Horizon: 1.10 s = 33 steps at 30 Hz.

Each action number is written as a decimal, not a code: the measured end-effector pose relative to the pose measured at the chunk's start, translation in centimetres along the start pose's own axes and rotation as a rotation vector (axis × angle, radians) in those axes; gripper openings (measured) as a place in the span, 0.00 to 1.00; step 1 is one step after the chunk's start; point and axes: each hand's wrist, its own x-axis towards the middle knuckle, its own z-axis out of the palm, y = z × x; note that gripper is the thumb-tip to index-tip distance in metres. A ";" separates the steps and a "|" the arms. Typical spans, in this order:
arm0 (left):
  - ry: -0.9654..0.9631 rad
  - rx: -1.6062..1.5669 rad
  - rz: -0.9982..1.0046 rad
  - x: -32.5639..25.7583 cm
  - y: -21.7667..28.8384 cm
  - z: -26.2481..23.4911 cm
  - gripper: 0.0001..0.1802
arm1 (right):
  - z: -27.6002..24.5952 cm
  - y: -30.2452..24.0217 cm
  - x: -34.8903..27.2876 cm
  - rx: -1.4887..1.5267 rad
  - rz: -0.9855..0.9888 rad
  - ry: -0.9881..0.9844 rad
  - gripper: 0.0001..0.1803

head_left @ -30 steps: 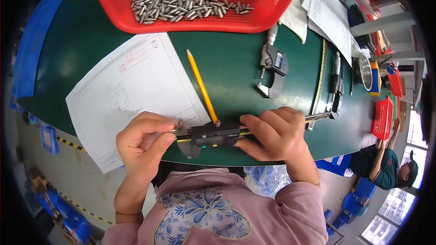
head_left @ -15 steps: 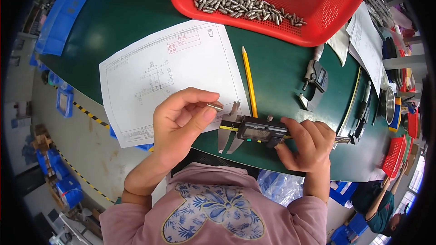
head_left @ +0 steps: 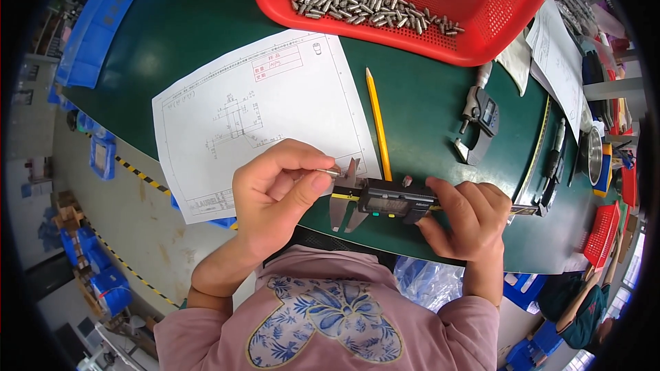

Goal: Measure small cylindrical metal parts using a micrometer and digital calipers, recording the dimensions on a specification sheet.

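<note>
Between the thumb and forefinger of my left hand (head_left: pixel 273 196) is a small silvery metal pin (head_left: pixel 333 172), its far end sticking out to the right. Close beside that end are the small upper jaws of a digital caliper (head_left: pixel 390 198); whether they touch is too small to tell. My right hand (head_left: pixel 467 218) grips the caliper by its right part, thumb below and fingers above. The caliper's long lower jaws point toward me, slightly apart. Under my left hand lies a printed drawing sheet (head_left: pixel 199 120) with a red stamped box.
A yellow pencil (head_left: pixel 378 124) lies right of the sheet. Behind stands a red plastic basket (head_left: pixel 474 51) with many metal pins (head_left: pixel 357 7) and a paper. Rightward lie a micrometer (head_left: pixel 481 117), more papers (head_left: pixel 555 62) and another measuring tool (head_left: pixel 553 165). A blue bin (head_left: pixel 103 20) is far left.
My left hand has shifted slightly right, bringing the pin's end closer to the caliper's upper jaws. The right hand and caliper have stayed nearly in place.
</note>
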 end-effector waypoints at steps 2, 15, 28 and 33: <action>-0.019 0.021 0.050 -0.1 -0.1 -0.1 0.08 | 0.0 0.0 0.0 -0.001 -0.001 0.005 0.20; -0.027 0.016 0.060 -0.5 -0.4 0.3 0.08 | 0.1 0.0 -0.3 -0.006 0.003 0.040 0.16; -0.027 0.007 0.052 -0.3 -0.4 0.2 0.08 | 0.2 0.2 0.0 -0.003 -0.007 0.052 0.16; -0.036 0.035 0.042 -0.3 -0.2 -0.1 0.09 | 0.3 0.3 0.2 0.006 -0.011 0.057 0.17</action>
